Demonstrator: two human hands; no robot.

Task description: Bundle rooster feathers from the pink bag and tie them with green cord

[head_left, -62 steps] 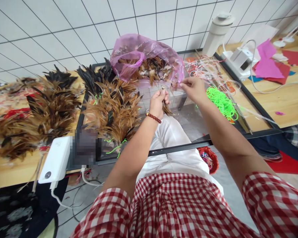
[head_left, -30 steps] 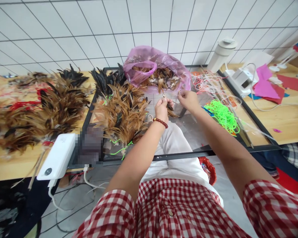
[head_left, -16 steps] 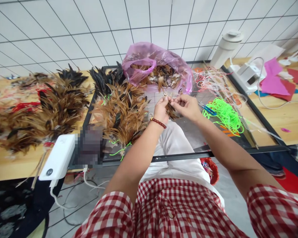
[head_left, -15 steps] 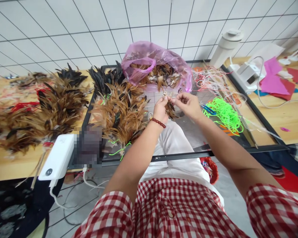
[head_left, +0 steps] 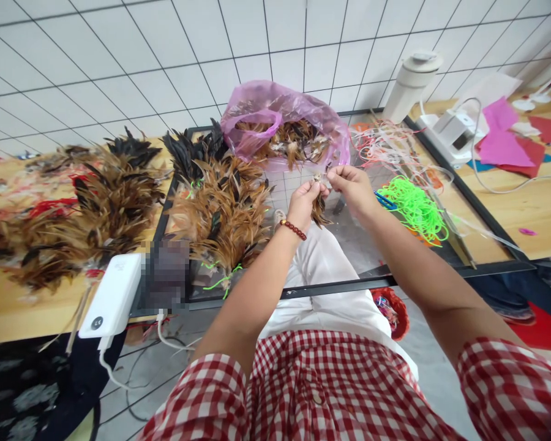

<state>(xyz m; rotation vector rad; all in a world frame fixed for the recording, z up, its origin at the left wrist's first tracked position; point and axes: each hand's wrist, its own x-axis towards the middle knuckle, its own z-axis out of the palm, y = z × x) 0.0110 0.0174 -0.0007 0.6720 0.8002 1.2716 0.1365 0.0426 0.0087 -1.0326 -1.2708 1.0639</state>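
Observation:
My left hand (head_left: 304, 203), with a beaded bracelet at the wrist, is closed on a small bunch of brown feathers (head_left: 320, 214). Pale quill ends poke out above the thumb, and the feather tips hang below. Close beside it, my right hand (head_left: 352, 185) makes a pinch at the quill ends; what lies between its fingertips is too small to name. Behind both hands, a pink plastic bag (head_left: 250, 101) lies open with more feathers inside. To the left spreads a pile of brown feather bunches (head_left: 229, 205), some with green ties.
Right of my hands lie a tangle of bright green cord (head_left: 420, 211) and a blue-handled tool (head_left: 385, 200). White and pink strands (head_left: 386, 147) lie behind. A white bottle (head_left: 411, 89) and power strip (head_left: 445, 144) stand back right; a white power bank (head_left: 110, 297) sits front left.
Both hands have shifted slightly to the right in view, with the left still holding the feather bunch. My right fingertips have moved a little higher, by the quill ends.

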